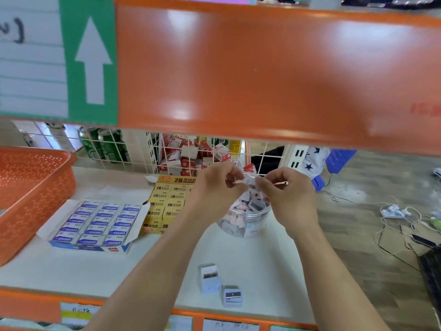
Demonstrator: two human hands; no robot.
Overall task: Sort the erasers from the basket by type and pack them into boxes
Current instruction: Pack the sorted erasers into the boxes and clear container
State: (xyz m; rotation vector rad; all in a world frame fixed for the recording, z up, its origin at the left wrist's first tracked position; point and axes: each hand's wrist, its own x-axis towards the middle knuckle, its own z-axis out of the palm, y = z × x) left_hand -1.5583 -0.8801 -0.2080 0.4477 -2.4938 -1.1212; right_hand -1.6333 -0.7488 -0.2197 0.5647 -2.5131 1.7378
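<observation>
Shelf beam [262, 68] up top: glossy orange painted metal, heavy glare; shelf deck [71, 266] is matt white, smooth. Basket [31, 187] is perforated orange plastic, jar [245, 225] is clear glossy plastic, same look on the clear piece [249, 179] above it; blue box [95, 223] and yellow box [164, 204] are printed card, slight sheen. Back grid [263, 156] is white coated wire, cans [112, 145] glossy green metal, floor [358, 182] wood-grain, satin.

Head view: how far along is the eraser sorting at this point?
Done, seemingly: the blue box and the yellow box beside it are filled with rows of erasers. In hand: the left hand and right hand pinch a thin piece over the clear tub; what it is I cannot tell. Left: two small blocks lie loose on the shelf, and the orange basket hides its inside.
</observation>
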